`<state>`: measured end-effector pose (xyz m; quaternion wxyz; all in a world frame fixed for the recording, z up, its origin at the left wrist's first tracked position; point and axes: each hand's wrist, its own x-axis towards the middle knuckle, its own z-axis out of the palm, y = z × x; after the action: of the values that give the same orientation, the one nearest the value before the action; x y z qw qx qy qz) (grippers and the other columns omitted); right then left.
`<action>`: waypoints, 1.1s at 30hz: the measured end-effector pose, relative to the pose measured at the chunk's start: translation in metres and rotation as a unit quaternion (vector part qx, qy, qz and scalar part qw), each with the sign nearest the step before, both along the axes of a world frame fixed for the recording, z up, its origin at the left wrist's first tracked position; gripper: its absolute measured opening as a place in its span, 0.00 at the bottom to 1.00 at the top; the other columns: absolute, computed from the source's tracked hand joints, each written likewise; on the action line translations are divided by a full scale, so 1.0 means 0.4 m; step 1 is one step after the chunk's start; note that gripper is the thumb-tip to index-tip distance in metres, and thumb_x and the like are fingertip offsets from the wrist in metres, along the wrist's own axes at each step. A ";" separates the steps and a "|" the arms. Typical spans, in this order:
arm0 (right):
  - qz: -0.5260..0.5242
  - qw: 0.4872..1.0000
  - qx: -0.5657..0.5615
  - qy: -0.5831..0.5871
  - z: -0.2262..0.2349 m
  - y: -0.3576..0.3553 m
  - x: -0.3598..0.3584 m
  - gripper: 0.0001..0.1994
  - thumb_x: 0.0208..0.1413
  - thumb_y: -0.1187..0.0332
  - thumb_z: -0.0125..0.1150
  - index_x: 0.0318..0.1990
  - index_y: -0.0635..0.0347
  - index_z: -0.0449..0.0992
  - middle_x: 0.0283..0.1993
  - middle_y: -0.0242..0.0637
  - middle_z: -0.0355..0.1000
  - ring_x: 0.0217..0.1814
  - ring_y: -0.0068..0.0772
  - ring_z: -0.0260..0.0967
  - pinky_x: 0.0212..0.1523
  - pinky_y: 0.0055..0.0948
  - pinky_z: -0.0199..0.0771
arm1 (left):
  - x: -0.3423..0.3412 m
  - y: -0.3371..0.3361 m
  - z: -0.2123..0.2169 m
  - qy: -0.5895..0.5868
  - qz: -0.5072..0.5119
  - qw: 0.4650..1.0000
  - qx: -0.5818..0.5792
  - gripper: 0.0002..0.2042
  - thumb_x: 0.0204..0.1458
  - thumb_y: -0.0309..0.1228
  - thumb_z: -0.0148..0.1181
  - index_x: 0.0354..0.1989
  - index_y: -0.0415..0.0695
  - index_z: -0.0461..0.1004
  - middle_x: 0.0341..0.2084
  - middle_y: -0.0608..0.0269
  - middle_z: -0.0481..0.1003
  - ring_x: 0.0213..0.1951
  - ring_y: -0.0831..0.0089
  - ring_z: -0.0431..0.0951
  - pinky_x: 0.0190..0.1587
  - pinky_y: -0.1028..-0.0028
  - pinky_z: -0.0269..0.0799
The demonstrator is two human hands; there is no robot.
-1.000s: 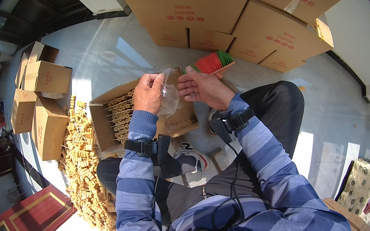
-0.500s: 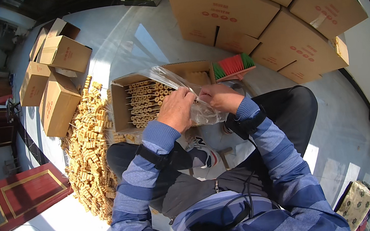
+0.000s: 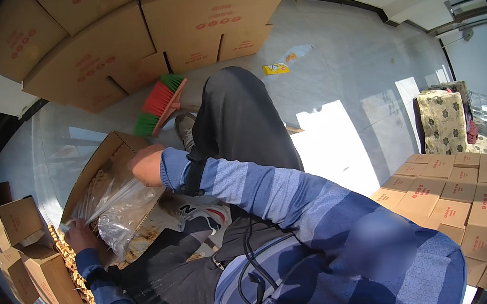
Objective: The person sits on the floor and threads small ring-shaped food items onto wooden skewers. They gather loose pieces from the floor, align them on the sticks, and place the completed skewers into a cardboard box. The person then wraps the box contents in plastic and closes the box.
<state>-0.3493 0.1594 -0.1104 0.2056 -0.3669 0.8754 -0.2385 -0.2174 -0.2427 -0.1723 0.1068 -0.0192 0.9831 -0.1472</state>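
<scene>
A clear plastic bag [image 3: 125,212] is stretched across an open cardboard box [image 3: 83,173] at my left. My left hand [image 3: 81,236] is closed on the bag at the box's near left side. At the box's right side my right hand [image 3: 147,166] is curled shut with the bag's film running up to it; its fingertips are hidden. Through the film, pale ring-shaped pieces on sticks [image 3: 98,182] show dimly inside the box. More yellowish skewered pieces [image 3: 66,252] lie heaped on the floor beside my left arm.
A broom with red and green bristles [image 3: 158,105] lies past the box. Large cartons [image 3: 112,40] stand along the far side, smaller boxes [image 3: 41,277] at the left, stacked cartons [image 3: 446,193] at the right. A yellow packet [image 3: 275,69] lies on the floor.
My view has swung to the right, so the box now appears at the left. My hands have moved apart, the left one to the box's left side, and the bag is spread between them.
</scene>
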 end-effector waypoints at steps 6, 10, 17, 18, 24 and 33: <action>-0.009 1.000 -0.014 0.023 -0.028 0.019 0.019 0.10 0.48 0.71 0.61 0.38 0.64 0.80 0.38 0.52 0.79 0.43 0.56 0.79 0.42 0.46 0.79 | 0.067 -0.112 0.037 -0.019 0.121 0.991 0.053 0.19 0.55 0.33 0.56 0.57 0.53 0.74 0.50 0.55 0.78 0.48 0.56 0.80 0.51 0.49 0.68; -0.097 0.994 0.032 -0.037 -0.031 0.052 -0.012 0.10 0.53 0.70 0.59 0.41 0.61 0.83 0.43 0.51 0.80 0.48 0.54 0.79 0.47 0.46 0.78 | 0.132 0.020 0.087 -0.046 0.147 0.986 0.058 0.12 0.56 0.32 0.56 0.48 0.47 0.76 0.45 0.50 0.80 0.38 0.45 0.82 0.40 0.52 0.79; -0.281 0.791 -0.311 -0.446 0.008 0.135 -0.072 0.12 0.65 0.63 0.60 0.46 0.64 0.75 0.31 0.32 0.73 0.30 0.23 0.73 0.31 0.21 0.72 | 0.212 0.313 0.222 -0.035 0.151 0.951 0.268 0.10 0.50 0.19 0.54 0.42 0.40 0.74 0.36 0.41 0.77 0.43 0.42 0.76 0.46 0.54 0.72; -0.295 0.743 -0.360 -0.482 0.013 0.142 -0.073 0.10 0.65 0.65 0.61 0.46 0.62 0.75 0.32 0.32 0.74 0.30 0.22 0.73 0.32 0.21 0.74 | 0.210 0.324 0.242 -0.047 0.158 0.946 0.279 0.11 0.51 0.20 0.55 0.43 0.39 0.74 0.37 0.41 0.76 0.45 0.42 0.76 0.47 0.54 0.72; -0.370 0.578 -0.494 -0.534 0.013 0.128 -0.100 0.07 0.65 0.71 0.60 0.47 0.62 0.75 0.42 0.35 0.76 0.39 0.25 0.75 0.37 0.21 0.78 | 0.208 0.392 0.283 -0.004 0.188 0.884 0.427 0.24 0.56 0.29 0.60 0.61 0.40 0.65 0.55 0.40 0.70 0.56 0.43 0.72 0.58 0.57 0.70; -0.362 0.610 -0.503 -0.494 0.010 0.143 -0.107 0.11 0.66 0.70 0.59 0.52 0.64 0.74 0.48 0.35 0.74 0.46 0.25 0.72 0.46 0.22 0.77 | 0.255 0.046 0.141 0.219 0.355 0.875 0.244 0.30 0.55 0.32 0.63 0.65 0.36 0.63 0.60 0.38 0.67 0.61 0.45 0.70 0.62 0.57 0.68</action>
<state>-0.3921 0.2167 -0.1064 0.2874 0.1072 0.4450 -0.8414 -0.1155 -0.2242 -0.1158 -0.0647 -0.3722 0.9132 0.1530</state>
